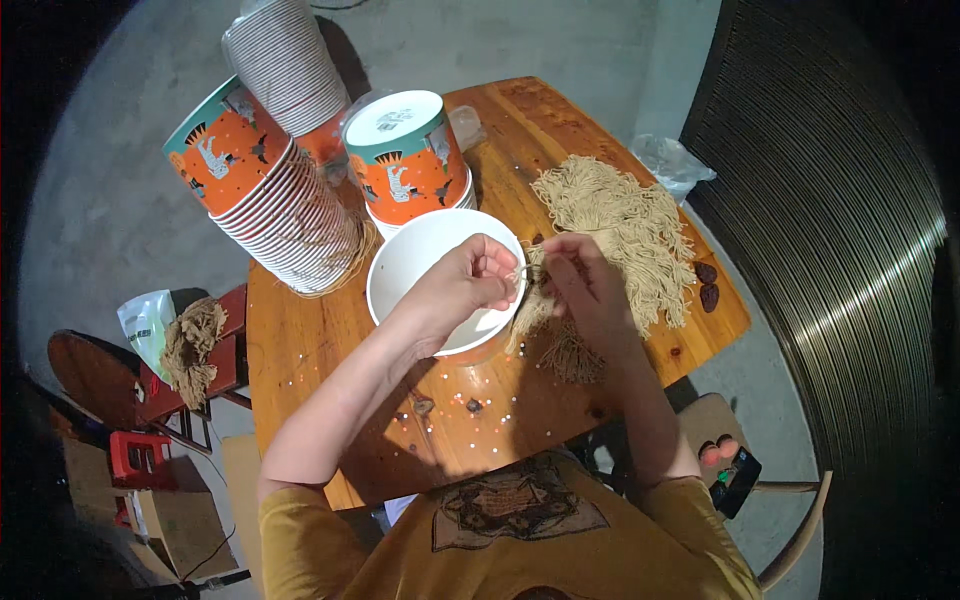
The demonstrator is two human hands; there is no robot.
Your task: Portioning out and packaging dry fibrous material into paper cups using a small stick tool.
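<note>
Over the right rim of a white paper bucket, my left hand is closed in a pinch. A short piece of beige string runs from its fingertips toward my right hand, whose fingers are also closed on it; the exact grip is partly hidden. The bucket stands upright with its mouth facing up. Under and beyond my right hand lies a large heap of beige strings, with loose ends trailing below that hand.
Stacked orange-and-white paper buckets lean at the left, beside an upturned bucket on another stack. Small white and orange beads dot the wooden table. Dark wrinkled lumps lie at its right edge. A chair stands lower right.
</note>
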